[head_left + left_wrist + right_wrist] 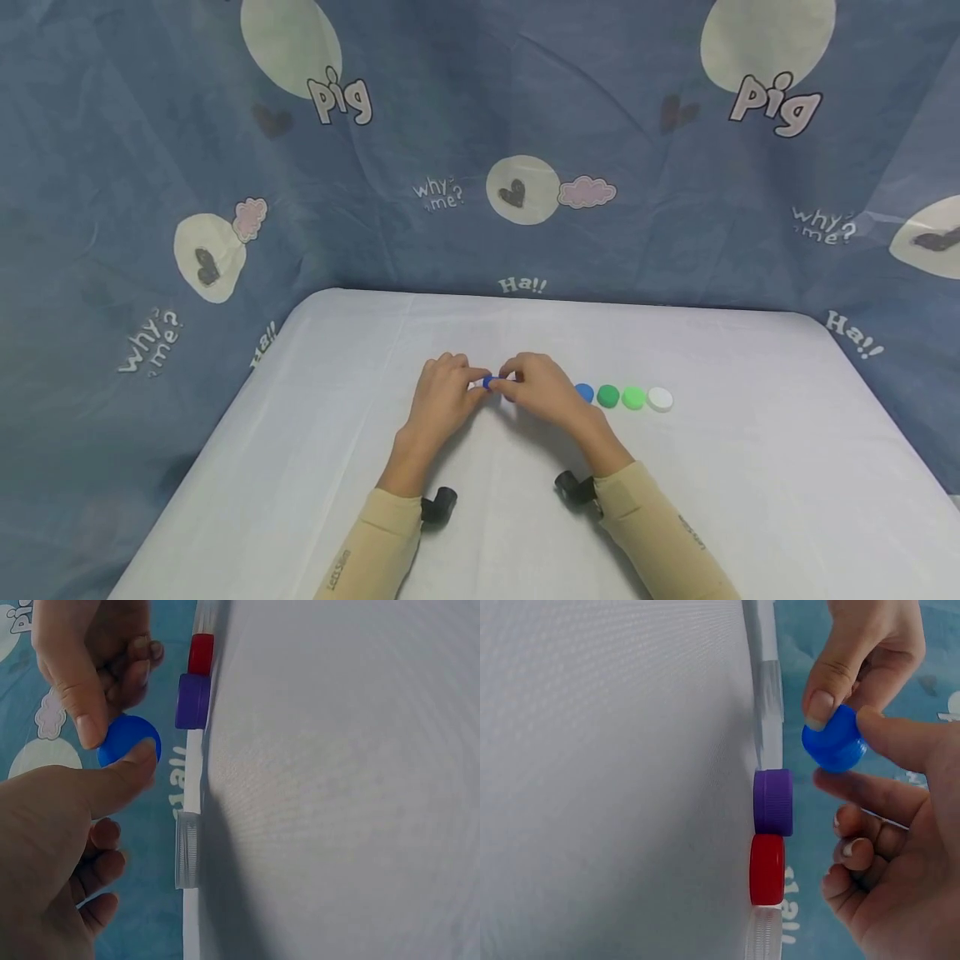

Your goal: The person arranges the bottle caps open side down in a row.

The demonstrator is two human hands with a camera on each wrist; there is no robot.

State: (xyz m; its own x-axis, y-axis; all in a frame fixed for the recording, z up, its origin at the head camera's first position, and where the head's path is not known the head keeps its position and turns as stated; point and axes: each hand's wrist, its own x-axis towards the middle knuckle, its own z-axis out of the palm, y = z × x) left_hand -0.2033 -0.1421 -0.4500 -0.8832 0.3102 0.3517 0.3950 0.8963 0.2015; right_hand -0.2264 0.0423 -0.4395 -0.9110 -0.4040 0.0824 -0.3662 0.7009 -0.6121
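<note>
A blue bottle cap [487,382] is held between both hands, just above the white table. My left hand [444,396] pinches it, the thumb lying across its face in the left wrist view. From the other side, my right hand [551,390] has its thumb at the cap's edge and its index finger close beneath, as the right wrist view shows. Below the hands stand a purple cap [774,802] and a red cap [767,870], side by side. A clear ribbed cap [187,851] sits apart, nearer the left hand.
To the right of my right hand, a row continues with a blue cap [584,393], a dark green cap [608,396], a light green cap [633,397] and a white cap [660,400]. Behind the white table [750,467] hangs a printed blue cloth [420,125].
</note>
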